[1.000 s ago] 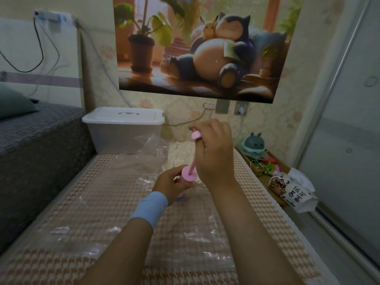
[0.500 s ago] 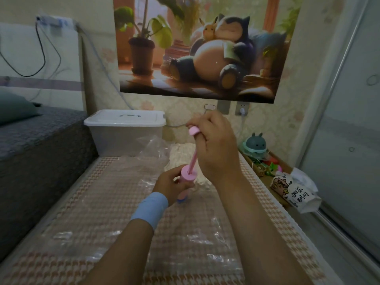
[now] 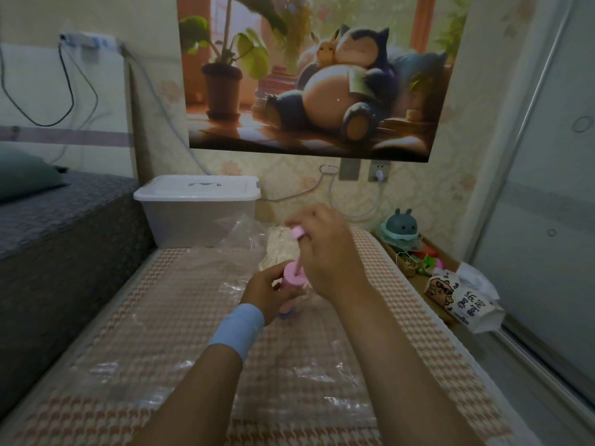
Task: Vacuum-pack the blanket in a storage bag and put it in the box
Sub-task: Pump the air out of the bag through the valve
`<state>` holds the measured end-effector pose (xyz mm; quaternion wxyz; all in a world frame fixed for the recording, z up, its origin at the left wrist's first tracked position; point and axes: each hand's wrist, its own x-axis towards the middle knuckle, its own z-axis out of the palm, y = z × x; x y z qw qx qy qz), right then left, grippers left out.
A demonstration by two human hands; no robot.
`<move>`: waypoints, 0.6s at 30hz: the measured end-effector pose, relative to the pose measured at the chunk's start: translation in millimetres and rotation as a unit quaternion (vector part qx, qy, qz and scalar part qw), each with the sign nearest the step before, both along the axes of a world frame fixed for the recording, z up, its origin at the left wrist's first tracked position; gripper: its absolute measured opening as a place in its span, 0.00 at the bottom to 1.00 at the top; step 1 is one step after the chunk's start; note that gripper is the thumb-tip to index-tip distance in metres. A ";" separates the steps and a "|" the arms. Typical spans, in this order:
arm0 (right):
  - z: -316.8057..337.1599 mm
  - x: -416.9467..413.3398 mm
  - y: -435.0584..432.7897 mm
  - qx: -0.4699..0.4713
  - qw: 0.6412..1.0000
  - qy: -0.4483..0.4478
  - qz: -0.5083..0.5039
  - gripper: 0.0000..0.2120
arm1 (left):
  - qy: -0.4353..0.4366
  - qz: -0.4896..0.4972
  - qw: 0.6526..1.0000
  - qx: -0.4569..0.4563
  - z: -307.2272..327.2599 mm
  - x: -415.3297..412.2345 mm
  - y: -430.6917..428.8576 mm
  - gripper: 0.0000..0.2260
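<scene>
A clear plastic storage bag (image 3: pixel 180 320) lies flat on the houndstooth bench cushion (image 3: pixel 428 333). A cream blanket (image 3: pixel 280 249) shows inside its far end. A pink hand pump (image 3: pixel 291 286) stands upright on the bag. My left hand (image 3: pixel 269 289), with a blue wristband, grips the pump's barrel. My right hand (image 3: pixel 325 249) grips the pink plunger handle, with the rod drawn partly out. The white-lidded plastic box (image 3: pixel 198 207) stands shut at the far end of the bench.
A grey bed (image 3: pixel 58 239) runs along the left. On the right sit a teal toy (image 3: pixel 401 226), a basket of small items (image 3: pixel 415 262) and a tissue pack (image 3: pixel 463 299) beside a sliding door (image 3: pixel 547 220). Cables hang on the wall.
My right hand raised the plunger handle half a second ago and has now pushed it back down closer to the barrel. My left hand stays on the pump.
</scene>
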<state>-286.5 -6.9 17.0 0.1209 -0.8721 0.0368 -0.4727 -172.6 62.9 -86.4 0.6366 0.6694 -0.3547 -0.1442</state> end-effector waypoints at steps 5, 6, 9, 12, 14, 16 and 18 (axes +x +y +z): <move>16.0 -2.1 1.5 0.001 0.992 -0.122 -0.010 0.15 | -0.006 -0.005 1.000 0.007 -3.6 -0.8 -4.9 0.25; 6.4 1.4 -1.4 0.009 0.993 -0.114 -0.017 0.15 | -0.002 -0.004 1.000 0.008 -3.3 -1.3 -5.9 0.25; -38.6 10.5 -13.3 0.029 0.999 0.007 -0.014 0.18 | 0.010 -0.005 1.000 0.008 -2.0 -3.0 -6.1 0.20; -67.5 11.3 -18.7 0.054 0.986 0.157 -0.022 0.23 | 0.023 0.000 0.999 0.024 -4.0 -4.1 -7.5 0.14; -61.3 10.1 -16.0 0.047 0.986 0.160 -0.010 0.23 | 0.028 0.008 0.999 0.020 -2.3 -5.6 -4.8 0.13; -34.9 5.6 -8.8 0.002 0.996 0.093 0.004 0.15 | 0.020 0.007 1.000 0.014 -0.4 -3.2 -0.5 0.16; -3.8 -0.4 -3.4 -0.041 0.999 -0.007 0.002 0.10 | -0.006 0.008 1.000 0.017 2.3 -0.2 2.2 0.21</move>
